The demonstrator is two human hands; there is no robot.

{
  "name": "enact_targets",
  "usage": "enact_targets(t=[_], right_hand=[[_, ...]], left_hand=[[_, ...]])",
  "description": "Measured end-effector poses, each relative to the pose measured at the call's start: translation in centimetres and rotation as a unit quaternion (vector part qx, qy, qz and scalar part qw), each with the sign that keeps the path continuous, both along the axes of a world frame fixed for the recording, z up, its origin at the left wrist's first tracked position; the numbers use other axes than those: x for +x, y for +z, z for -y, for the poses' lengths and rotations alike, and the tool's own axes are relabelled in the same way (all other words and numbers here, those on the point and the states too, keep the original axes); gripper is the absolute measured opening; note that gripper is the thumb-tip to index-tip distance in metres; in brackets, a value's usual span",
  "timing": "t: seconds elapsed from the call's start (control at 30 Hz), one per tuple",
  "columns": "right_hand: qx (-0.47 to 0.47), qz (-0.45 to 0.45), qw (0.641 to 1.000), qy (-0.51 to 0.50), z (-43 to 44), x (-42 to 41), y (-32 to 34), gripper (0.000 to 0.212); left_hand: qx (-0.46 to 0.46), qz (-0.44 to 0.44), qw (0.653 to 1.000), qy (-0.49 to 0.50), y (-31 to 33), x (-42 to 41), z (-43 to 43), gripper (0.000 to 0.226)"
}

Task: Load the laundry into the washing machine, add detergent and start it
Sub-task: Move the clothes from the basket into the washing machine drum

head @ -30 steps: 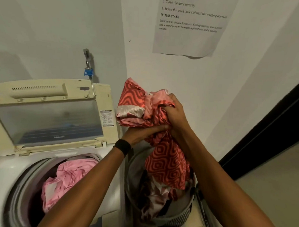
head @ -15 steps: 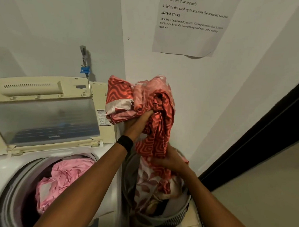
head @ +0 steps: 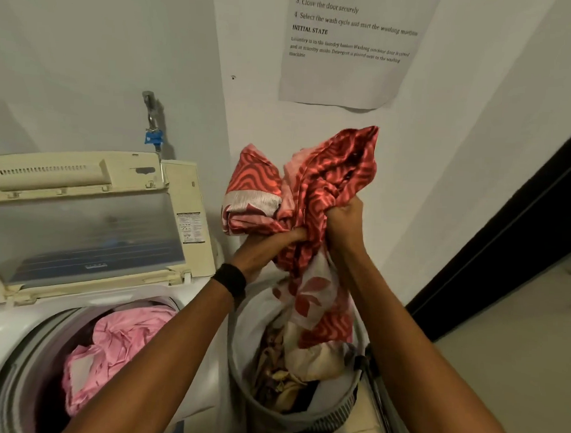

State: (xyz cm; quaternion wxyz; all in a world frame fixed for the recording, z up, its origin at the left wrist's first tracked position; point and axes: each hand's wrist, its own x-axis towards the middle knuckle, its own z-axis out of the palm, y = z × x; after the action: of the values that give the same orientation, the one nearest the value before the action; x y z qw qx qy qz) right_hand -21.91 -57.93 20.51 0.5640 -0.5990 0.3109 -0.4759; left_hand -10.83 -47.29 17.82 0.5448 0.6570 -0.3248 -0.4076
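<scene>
A bunched red patterned cloth [head: 324, 188] hangs above the laundry basket [head: 243, 329], its lower end trailing down into it. My left hand [head: 266, 248], with a black wristband, grips the cloth from below. Up on the right, my right hand [head: 344, 223] is clenched on the same bundle. At the lower left stands the top-load washing machine [head: 7, 328] with its lid [head: 81, 220] raised. A pink garment [head: 115, 346] lies in the drum. More clothes [head: 280, 376] fill the basket.
A tap with a blue fitting [head: 153, 138] sticks out of the wall behind the machine. A printed instruction sheet [head: 350, 49] hangs on the wall above the basket. A dark doorway [head: 512, 232] and pale floor [head: 516, 373] lie to the right.
My right hand went down into the basket, then came back up with more of the red cloth. The bundle has shifted right, away from the machine's lid.
</scene>
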Motion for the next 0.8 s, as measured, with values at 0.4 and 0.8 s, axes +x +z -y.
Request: enact_targets(t=[0.4, 0.8], right_hand=[[0.032, -0.034, 0.991, 0.129, -0.9, 0.1, 1.8, 0.033], [-0.108, -0.176, 0.939, 0.275, -4.1, -0.5, 1.0, 0.044]], left_hand=[[-0.019, 0.047, 0.993, 0.11, -0.7, 0.1, -0.7, 0.112], [-0.041, 0.015, 0.979, 0.201, 0.9, -0.5, -5.7, 0.091]])
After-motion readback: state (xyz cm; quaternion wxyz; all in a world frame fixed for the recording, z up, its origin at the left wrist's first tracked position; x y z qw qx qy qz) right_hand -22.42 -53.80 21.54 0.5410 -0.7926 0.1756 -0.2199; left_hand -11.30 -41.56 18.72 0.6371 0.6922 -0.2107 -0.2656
